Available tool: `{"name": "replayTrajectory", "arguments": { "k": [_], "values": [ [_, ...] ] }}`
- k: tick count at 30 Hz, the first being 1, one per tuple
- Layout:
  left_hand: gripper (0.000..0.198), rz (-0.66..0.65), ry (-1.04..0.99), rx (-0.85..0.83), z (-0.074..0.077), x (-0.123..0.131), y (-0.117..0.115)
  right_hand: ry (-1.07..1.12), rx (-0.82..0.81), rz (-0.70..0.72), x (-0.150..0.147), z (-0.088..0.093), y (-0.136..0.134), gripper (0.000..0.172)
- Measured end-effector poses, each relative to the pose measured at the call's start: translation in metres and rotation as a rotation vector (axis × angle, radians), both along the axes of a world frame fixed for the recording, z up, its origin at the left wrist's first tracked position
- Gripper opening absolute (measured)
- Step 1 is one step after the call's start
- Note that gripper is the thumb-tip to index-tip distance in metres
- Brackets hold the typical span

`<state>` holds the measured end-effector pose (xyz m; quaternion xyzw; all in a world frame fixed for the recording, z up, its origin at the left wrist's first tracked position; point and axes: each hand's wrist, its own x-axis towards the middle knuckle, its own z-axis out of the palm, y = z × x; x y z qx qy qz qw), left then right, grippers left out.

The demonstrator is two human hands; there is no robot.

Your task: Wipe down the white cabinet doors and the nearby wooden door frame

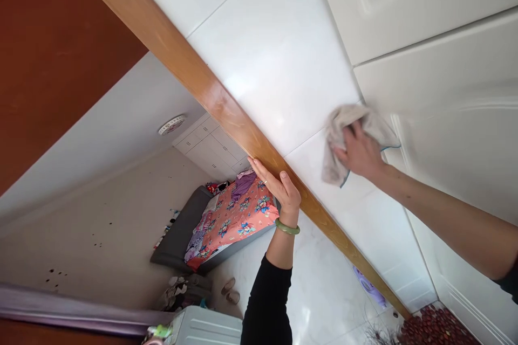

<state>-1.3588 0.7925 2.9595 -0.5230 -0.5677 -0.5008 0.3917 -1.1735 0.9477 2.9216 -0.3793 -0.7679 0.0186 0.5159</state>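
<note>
My right hand [359, 152] presses a light beige cloth [338, 164] with a blue edge against the white tiled wall [295, 75]. The cloth and fingers are a little blurred. Beside it, on the right, stands a white panelled cabinet door [457, 97]. My left hand [279, 187] rests with its fingers stretched out along the wooden door frame [243, 124]; nothing is in it. A green bangle [287, 227] circles the left wrist, and a ring shows on one finger.
Through the doorway lies a bed [238, 215] with an orange floral cover. Shoes [230, 291] sit on the pale floor, near a grey appliance-like box [208, 326]. Low on the right, many dark red items [437, 326] are spread out. A purple object [369, 285] stands behind the frame.
</note>
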Motion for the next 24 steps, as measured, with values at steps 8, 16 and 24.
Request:
{"name": "replayTrajectory", "arguments": {
  "k": [8, 16, 24],
  "values": [
    [0.085, 0.027, -0.011, -0.016, 0.001, 0.006, -0.002, 0.359, -0.15, -0.017, -0.027, 0.01, 0.003, 0.092],
    [0.087, 0.014, -0.064, -0.068, 0.001, 0.005, -0.005, 0.141, 0.09, 0.261, -0.075, 0.013, -0.075, 0.062],
    [0.097, -0.042, -0.02, 0.01, 0.005, 0.004, -0.001, -0.074, 0.05, 0.371, -0.073, -0.051, -0.094, 0.059]
  ]
}}
